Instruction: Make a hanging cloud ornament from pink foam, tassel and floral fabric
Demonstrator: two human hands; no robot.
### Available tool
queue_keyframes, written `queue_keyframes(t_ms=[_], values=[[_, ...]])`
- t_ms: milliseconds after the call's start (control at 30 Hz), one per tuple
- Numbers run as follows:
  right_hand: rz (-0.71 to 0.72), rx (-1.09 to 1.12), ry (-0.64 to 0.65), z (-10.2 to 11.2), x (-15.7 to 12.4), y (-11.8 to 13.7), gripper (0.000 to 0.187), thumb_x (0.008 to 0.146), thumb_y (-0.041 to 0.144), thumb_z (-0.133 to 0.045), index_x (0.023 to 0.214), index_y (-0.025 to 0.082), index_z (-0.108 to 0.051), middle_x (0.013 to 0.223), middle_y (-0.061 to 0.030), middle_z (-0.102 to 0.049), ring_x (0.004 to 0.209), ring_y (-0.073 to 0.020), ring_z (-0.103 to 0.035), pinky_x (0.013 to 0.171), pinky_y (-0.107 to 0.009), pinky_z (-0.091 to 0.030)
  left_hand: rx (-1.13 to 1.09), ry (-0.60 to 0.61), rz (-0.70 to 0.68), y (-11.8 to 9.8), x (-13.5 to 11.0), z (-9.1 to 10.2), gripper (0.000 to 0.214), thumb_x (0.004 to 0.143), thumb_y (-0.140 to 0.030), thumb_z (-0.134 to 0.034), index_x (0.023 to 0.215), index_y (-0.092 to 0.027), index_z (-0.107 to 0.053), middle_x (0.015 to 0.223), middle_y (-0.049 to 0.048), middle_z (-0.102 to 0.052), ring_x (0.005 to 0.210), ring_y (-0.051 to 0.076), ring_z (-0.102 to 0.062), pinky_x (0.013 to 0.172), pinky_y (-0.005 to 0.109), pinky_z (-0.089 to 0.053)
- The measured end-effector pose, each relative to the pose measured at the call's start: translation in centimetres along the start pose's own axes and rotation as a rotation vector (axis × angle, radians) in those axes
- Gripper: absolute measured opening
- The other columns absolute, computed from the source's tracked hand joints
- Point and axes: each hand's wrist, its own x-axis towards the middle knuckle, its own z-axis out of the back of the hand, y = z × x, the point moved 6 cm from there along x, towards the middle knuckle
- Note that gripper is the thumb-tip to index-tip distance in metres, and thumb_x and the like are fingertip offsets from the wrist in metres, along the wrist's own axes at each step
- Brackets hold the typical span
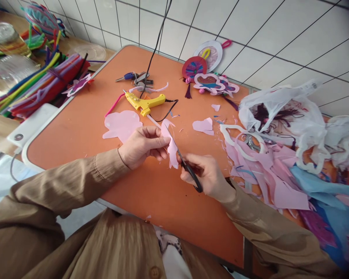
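My left hand (144, 146) pinches a small piece of pink felt-like sheet (172, 152) with a wavy edge. In my right hand (208, 174) is a pair of black-handled scissors (191, 173), its blades lying against the edge of that pink piece. Just behind my left hand a larger pink cut-out (122, 124) lies flat on the orange table (75, 143). A yellow hot glue gun (145, 102) rests beyond it, with a glue stick at its rear. Another small pink cut-out (203, 126) lies right of the hands.
Pink and blue scraps (267, 174) pile up at the right beside a white plastic bag (282, 104). Finished round and flower-shaped ornaments (194, 68) lean near the tiled wall. Keys (139, 78) lie behind the glue gun. Coloured pipe cleaners (46, 85) and a white power bank-like box (31, 126) are at left.
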Motion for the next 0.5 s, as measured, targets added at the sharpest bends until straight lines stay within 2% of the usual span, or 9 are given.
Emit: queue_keyframes(t_ms=[133, 300, 500], values=[[-0.029, 0.009, 0.011, 0.0, 0.0, -0.3, 0.043, 0.077, 0.056, -0.076, 0.087, 0.016, -0.061, 0.061, 0.0046, -0.046, 0.052, -0.0084, -0.037, 0.049, -0.024, -0.031, 0.021, 0.005, 0.002, -0.1, 0.0, 0.1, 0.031, 0.065, -0.026, -0.089, 0.064, -0.012, -0.061, 0.054, 0.0034, -0.067, 0.044, 0.01, -0.061, 0.044, 0.018, -0.049], [0.023, -0.036, 0.027, 0.4, 0.0, -0.8, 0.037, 0.078, 0.05, -0.078, 0.087, 0.017, -0.062, 0.061, 0.005, -0.045, 0.052, -0.008, -0.035, 0.048, -0.023, -0.03, 0.044, 0.024, -0.013, -0.6, 0.1, 0.2, 0.029, 0.064, -0.027, -0.088, 0.064, -0.012, -0.063, 0.056, 0.0022, -0.068, 0.044, 0.009, -0.06, 0.045, 0.019, -0.049], [0.065, -0.065, 0.003, 1.4, -0.1, -0.5, 0.046, 0.083, 0.061, -0.067, 0.094, 0.016, -0.063, 0.06, 0.0018, -0.053, 0.051, -0.0106, -0.043, 0.047, -0.025, -0.034, 0.029, 0.017, -0.085, -1.2, 0.3, 0.4, 0.03, 0.061, -0.028, -0.089, 0.067, -0.012, -0.064, 0.06, 0.0007, -0.069, 0.045, 0.008, -0.06, 0.043, 0.017, -0.047]])
